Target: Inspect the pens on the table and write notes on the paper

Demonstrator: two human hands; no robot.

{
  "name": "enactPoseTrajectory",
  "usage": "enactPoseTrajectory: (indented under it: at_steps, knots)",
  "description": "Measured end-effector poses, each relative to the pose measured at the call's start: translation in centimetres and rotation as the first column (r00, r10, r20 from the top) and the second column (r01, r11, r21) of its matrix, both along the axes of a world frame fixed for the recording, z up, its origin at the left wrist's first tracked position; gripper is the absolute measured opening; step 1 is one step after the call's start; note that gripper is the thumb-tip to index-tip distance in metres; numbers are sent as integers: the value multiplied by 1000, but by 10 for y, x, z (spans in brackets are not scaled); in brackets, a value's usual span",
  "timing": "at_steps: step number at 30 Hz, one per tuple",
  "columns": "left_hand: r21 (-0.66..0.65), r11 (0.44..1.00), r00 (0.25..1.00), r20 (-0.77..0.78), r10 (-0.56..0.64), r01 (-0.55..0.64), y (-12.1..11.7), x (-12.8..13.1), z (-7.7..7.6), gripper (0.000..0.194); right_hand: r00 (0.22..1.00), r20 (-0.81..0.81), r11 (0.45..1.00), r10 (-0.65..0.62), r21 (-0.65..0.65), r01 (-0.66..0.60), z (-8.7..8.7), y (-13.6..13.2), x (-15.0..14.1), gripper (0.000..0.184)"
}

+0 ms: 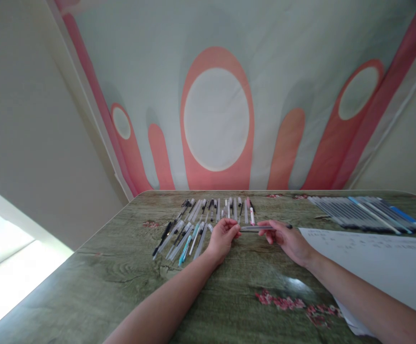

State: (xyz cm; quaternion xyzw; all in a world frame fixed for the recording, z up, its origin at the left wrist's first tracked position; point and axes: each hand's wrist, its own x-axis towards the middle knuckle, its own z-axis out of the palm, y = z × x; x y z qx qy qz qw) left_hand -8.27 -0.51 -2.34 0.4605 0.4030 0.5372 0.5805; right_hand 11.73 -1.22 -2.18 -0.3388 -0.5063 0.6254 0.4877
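Observation:
My left hand (223, 237) and my right hand (287, 237) meet over a green wood-patterned table (129, 277). Between them they hold one clear pen (256, 229) level. The left fingers pinch its left end and the right fingers grip its right half. Just beyond the hands lie several pens in a loose row (208, 212), some clear with black caps, one pink-tipped. More pens, one teal, lie fanned out to the left (181, 236).
A second row of grey and blue pens (367, 213) lies at the far right. A white sheet of paper (379, 263) lies under my right forearm. A pink-and-white patterned cloth (215, 119) hangs behind the table.

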Motion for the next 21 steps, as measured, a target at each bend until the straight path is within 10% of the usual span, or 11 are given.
enactPoseTrajectory:
  at_steps: [21]
  knots:
    - [-50, 999, 997, 81, 10, -6, 1, -2, 1, 34, 990, 138, 995, -12, 97, -1, 1, -3, -3, 37]
